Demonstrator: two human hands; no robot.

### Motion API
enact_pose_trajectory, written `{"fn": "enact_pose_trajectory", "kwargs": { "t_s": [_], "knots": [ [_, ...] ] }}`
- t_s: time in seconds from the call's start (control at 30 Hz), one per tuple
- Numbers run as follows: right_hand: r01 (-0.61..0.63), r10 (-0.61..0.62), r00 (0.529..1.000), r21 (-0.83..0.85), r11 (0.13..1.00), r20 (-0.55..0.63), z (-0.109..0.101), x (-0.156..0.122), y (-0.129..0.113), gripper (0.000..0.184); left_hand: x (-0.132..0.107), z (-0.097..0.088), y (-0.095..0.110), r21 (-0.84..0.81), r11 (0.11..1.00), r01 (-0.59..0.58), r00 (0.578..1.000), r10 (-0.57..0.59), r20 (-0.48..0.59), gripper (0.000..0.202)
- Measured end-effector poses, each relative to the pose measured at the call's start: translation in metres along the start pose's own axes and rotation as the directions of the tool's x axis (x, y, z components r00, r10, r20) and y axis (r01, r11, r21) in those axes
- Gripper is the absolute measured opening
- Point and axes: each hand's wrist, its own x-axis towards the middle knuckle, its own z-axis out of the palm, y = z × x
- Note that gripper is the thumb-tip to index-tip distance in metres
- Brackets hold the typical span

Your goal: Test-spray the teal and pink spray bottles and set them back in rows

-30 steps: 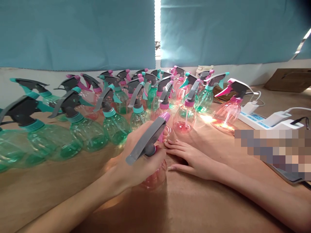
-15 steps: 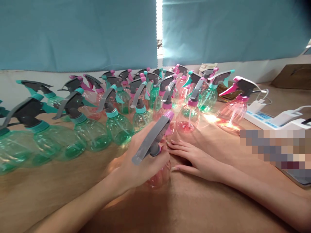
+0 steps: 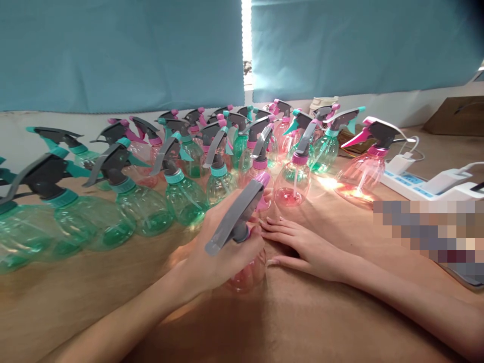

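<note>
My left hand (image 3: pixel 215 247) is wrapped round the neck of a pink spray bottle (image 3: pixel 247 269) that stands on the brown table (image 3: pixel 302 322). Its grey trigger lever (image 3: pixel 233 217) sticks up and toward me, with a pink nozzle at the far end. My right hand (image 3: pixel 302 244) lies flat on the table just right of the bottle, fingers stretched out toward it and holding nothing.
Several green and pink spray bottles (image 3: pixel 181 196) with grey triggers stand in rows across the table's far side, from far left to a pink one (image 3: pixel 359 171) at right. A white power strip (image 3: pixel 423 184) with plugs lies at right. Blue curtains (image 3: pixel 121 50) hang behind.
Almost nothing has moved; the view shifted slightly, and both hands stay in place on the pink bottle and the table.
</note>
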Motion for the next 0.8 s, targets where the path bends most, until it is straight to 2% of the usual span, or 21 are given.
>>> {"fn": "enact_pose_trajectory", "kwargs": {
  "t_s": [0.3, 0.53, 0.8],
  "knots": [
    [-0.003, 0.003, 1.000, 0.007, 1.000, 0.011, -0.0003, 0.0008, -0.0002, 0.058, -0.0018, -0.0015, -0.0030, 0.014, 1.000, -0.015, 1.000, 0.015, 0.012, 0.029],
    [0.000, 0.000, 1.000, -0.001, 1.000, 0.008, -0.0008, 0.0011, -0.0007, 0.058, -0.0005, -0.0010, -0.0010, 0.018, 1.000, 0.005, 1.000, -0.005, 0.006, 0.022],
    [0.003, -0.002, 1.000, -0.026, 1.000, 0.025, -0.0021, 0.0020, -0.0014, 0.060, -0.0007, -0.0006, -0.0017, 0.169, 0.986, 0.012, 0.998, -0.001, -0.068, 0.006]
  ]
}}
